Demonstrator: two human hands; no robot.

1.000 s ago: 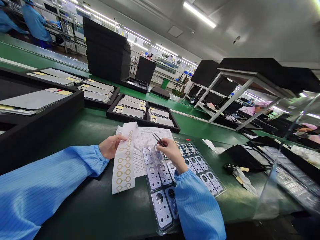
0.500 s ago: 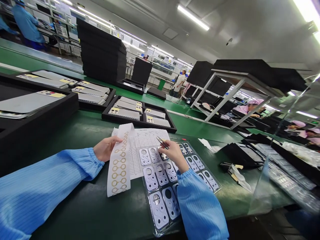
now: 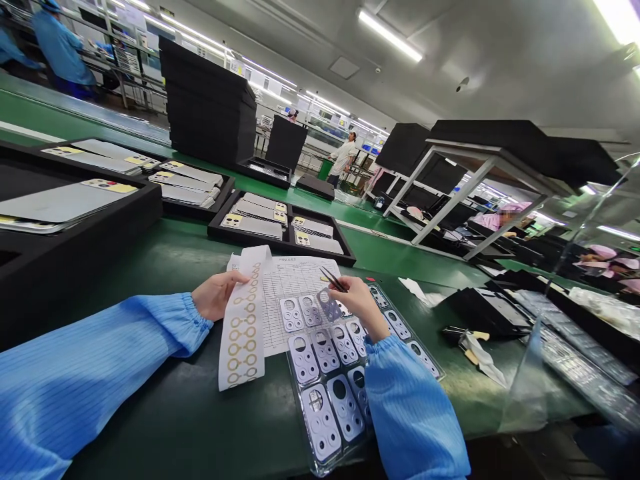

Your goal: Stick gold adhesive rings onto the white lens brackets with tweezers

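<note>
My left hand (image 3: 219,295) pinches the edge of a white strip (image 3: 235,360) bearing rows of gold rings. In my right hand (image 3: 357,299) are dark tweezers (image 3: 331,281), their tips pointing up and left above a printed form (image 3: 277,283). Whether the tips hold anything is too small to tell. Below that hand lies a clear plastic tray (image 3: 296,400) with rows of pale camera-shaped plates, such as one near its front corner (image 3: 320,423). My right hand and sleeve hide part of the tray.
Black trays (image 3: 220,232) with grey panels stand along the back and left. A tall black stack (image 3: 205,107) rises behind them. To the right are tools with light handles (image 3: 470,347), crumpled white paper (image 3: 420,292) and a metal-framed rack (image 3: 457,157). A person in white (image 3: 343,160) stands far back.
My right hand with the tweezers has moved slightly right, and the tweezer tips are raised a little. The left hand still holds the strip. The person in white has shifted left.
</note>
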